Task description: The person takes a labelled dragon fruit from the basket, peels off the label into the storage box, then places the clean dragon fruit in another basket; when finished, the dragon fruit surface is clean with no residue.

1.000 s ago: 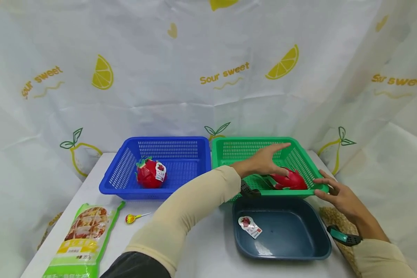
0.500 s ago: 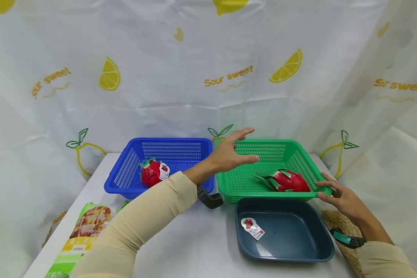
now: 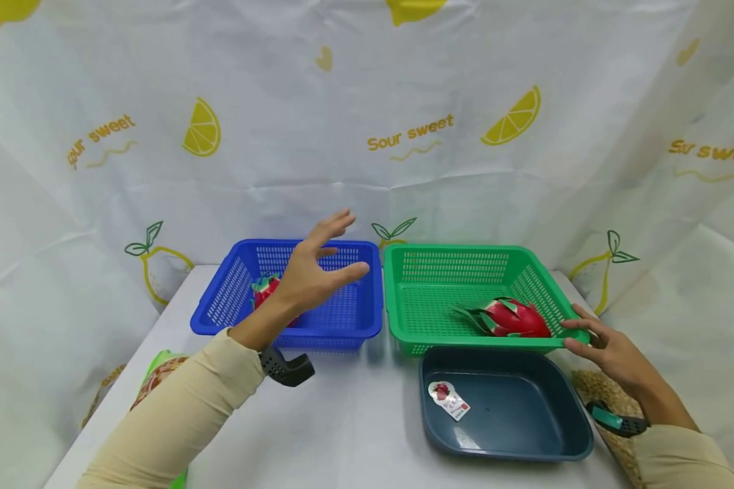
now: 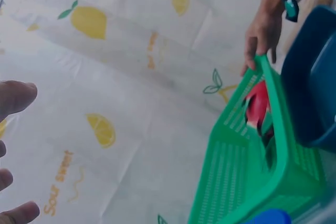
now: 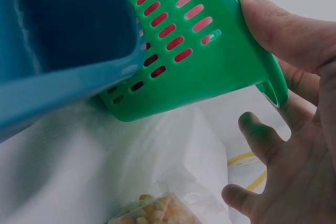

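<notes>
My left hand [image 3: 312, 275] is in the air over the blue basket [image 3: 336, 333], fingers spread and holding nothing. It partly hides a red dragon fruit [image 3: 264, 288] lying in that basket. At the front right corner of the green basket [image 3: 422, 292], my right hand [image 3: 612, 353] pinches the rim between thumb [image 5: 283, 30] and forefinger, its other fingers apart from the wall. Inside the green basket a second dragon fruit [image 3: 516, 319] lies on its side against the front right, its green leaves pointing left.
A dark blue tub [image 3: 508, 407] stands before the green basket, with a fruit sticker [image 3: 449, 400] inside on its left. A bag of kernels [image 5: 157, 211] lies by the right edge. A green food packet [image 3: 162, 360] is mostly behind my left sleeve. A lemon-print cloth [image 3: 318, 136] hangs behind.
My left hand has moved left, from over the dragon fruit in the green basket to above the blue basket. My right hand has stayed on the green basket's corner.
</notes>
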`<action>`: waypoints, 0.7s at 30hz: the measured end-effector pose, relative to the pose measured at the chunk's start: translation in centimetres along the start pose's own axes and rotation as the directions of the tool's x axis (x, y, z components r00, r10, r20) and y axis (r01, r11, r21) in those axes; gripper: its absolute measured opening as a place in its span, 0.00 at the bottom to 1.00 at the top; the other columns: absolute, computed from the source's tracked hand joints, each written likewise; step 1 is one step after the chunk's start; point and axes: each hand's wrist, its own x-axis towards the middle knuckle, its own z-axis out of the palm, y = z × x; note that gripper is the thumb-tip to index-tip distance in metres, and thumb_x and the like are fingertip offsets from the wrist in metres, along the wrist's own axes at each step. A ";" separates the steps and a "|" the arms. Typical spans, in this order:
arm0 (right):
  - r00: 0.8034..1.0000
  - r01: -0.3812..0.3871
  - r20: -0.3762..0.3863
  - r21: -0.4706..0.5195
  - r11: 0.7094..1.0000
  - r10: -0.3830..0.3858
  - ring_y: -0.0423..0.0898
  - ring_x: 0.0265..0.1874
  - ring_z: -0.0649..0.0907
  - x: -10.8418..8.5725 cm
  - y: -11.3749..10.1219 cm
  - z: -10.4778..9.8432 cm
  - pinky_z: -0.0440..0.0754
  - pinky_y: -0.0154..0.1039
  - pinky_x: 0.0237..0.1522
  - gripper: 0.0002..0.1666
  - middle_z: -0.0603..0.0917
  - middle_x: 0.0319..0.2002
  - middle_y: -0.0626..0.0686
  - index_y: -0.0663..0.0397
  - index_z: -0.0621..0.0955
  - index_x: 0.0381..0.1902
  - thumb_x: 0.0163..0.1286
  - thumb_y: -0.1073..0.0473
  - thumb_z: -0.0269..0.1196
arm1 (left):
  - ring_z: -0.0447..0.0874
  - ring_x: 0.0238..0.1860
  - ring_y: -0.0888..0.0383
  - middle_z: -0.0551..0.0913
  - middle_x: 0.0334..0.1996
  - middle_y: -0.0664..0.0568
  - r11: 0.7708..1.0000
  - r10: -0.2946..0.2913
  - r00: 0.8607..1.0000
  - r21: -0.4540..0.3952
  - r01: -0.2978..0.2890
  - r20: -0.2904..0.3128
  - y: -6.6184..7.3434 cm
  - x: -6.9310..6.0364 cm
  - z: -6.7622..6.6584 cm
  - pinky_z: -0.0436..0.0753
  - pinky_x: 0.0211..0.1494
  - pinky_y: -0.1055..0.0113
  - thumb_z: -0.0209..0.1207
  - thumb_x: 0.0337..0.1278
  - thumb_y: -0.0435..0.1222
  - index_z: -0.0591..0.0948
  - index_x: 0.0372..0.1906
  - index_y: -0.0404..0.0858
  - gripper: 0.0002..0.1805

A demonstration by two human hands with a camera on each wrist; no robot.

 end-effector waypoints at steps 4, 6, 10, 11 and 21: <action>1.000 -0.004 0.000 0.010 1.000 0.004 0.82 0.62 0.51 0.0 -0.1 0.0 0.67 0.17 0.41 0.24 0.42 0.77 0.50 0.71 0.68 0.61 0.74 0.60 0.57 | 0.60 0.68 0.57 0.58 0.73 0.59 0.999 0.007 0.998 0.037 -0.005 -0.065 -0.5 -1.6 -1.7 0.69 0.61 0.45 0.66 0.55 0.39 0.66 0.71 0.43 0.38; 1.000 -0.006 0.002 0.012 1.000 0.006 0.82 0.62 0.51 0.0 -0.2 0.0 0.67 0.17 0.41 0.24 0.42 0.77 0.50 0.71 0.68 0.61 0.74 0.60 0.57 | 0.59 0.69 0.56 0.58 0.73 0.58 0.998 0.003 0.995 0.056 0.002 -0.098 -0.7 -2.5 -2.4 0.68 0.62 0.44 0.66 0.54 0.37 0.67 0.71 0.42 0.37; 1.000 -0.006 0.005 0.014 1.000 0.006 0.82 0.62 0.50 0.0 -0.2 0.1 0.67 0.17 0.41 0.24 0.41 0.77 0.50 0.71 0.67 0.61 0.74 0.60 0.56 | 0.61 0.68 0.52 0.58 0.73 0.57 0.995 -0.020 0.985 0.091 0.036 -0.173 -1.2 -4.0 -3.6 0.68 0.63 0.46 0.67 0.54 0.35 0.69 0.70 0.42 0.36; 1.000 -0.006 0.005 0.014 1.000 0.006 0.82 0.62 0.50 0.0 -0.3 0.1 0.67 0.17 0.41 0.24 0.41 0.77 0.50 0.71 0.67 0.61 0.74 0.60 0.56 | 0.61 0.68 0.52 0.58 0.73 0.58 0.994 -0.027 0.981 0.094 0.046 -0.190 -1.3 -4.4 -3.9 0.68 0.63 0.46 0.67 0.54 0.34 0.69 0.70 0.41 0.36; 1.000 -0.013 0.006 0.002 1.000 0.013 0.80 0.64 0.48 0.0 -0.1 0.0 0.65 0.16 0.41 0.26 0.40 0.77 0.52 0.71 0.66 0.62 0.74 0.59 0.56 | 0.55 0.71 0.53 0.60 0.71 0.54 0.996 -0.065 0.936 0.038 0.083 -0.346 -3.5 -7.7 -6.3 0.67 0.64 0.52 0.65 0.50 0.24 0.71 0.67 0.35 0.35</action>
